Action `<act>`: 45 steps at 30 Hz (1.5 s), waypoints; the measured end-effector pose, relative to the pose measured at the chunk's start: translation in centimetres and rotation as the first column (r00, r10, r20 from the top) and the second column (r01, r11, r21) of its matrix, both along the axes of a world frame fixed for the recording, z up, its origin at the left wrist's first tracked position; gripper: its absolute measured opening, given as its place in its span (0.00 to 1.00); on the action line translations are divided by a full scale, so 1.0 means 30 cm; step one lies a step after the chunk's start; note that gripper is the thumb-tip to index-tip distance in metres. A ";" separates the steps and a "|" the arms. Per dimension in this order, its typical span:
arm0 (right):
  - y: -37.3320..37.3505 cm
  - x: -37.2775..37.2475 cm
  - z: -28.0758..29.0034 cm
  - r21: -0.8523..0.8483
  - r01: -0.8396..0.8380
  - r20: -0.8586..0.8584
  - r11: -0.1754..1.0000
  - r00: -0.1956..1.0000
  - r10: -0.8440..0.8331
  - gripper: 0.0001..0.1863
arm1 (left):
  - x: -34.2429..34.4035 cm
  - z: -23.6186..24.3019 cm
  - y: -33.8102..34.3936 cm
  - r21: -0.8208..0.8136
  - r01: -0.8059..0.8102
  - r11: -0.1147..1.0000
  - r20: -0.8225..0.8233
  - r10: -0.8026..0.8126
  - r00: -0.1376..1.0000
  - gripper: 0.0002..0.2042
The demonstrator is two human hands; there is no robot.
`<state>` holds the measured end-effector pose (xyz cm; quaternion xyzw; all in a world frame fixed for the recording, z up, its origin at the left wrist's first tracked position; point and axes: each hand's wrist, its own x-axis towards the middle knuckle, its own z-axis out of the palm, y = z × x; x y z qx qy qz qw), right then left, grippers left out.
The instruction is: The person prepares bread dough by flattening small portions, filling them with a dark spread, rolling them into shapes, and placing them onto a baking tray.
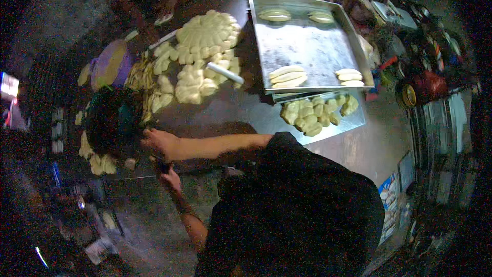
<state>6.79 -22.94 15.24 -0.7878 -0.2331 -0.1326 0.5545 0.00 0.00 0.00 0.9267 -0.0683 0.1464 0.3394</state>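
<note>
Both my arms reach to the left side of the table. My right hand is closed beside a large dark shape that I cannot make out; whatever its fingers hold is hidden. Just below it, my left hand is closed around something small and dark, too dim to name. Beyond my hands lie long dough strips and clustered dough pieces. A pale rolling pin rests across the cluster, and a round mass of dough portions sits behind it.
To the right, a metal baking tray carries several shaped dough rolls near its corners. Dough lumps lie on a sheet below it. A purple tub stands at the far left. More dough pieces lie near the table's left edge.
</note>
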 end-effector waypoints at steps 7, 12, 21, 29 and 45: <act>-0.873 -0.483 0.477 -0.362 0.628 0.236 0.689 0.777 -0.584 0.12 | -0.249 0.611 -0.921 -0.772 0.323 0.547 -0.036 -0.545 0.838 0.25; -1.313 -0.652 0.575 -0.442 0.846 0.298 0.299 0.453 -0.840 0.09 | -0.211 0.550 -1.001 -0.579 0.539 0.612 -0.081 -0.701 0.709 0.24; -2.092 -0.806 0.353 -0.595 0.780 0.348 -0.195 0.032 -0.937 0.14 | 0.040 0.330 -0.886 -0.665 0.567 0.486 -0.055 -0.789 0.612 0.21; -1.645 -0.928 0.383 -0.523 0.847 0.018 -0.101 -0.107 -0.994 0.12 | 0.254 0.392 -0.820 -0.651 0.525 0.548 -0.284 -0.817 0.502 0.15; -0.453 -1.021 -0.240 -0.777 0.598 -0.137 0.195 0.142 -0.980 0.34 | 0.134 0.452 -0.712 -0.626 0.597 0.503 -0.212 -0.845 0.490 0.11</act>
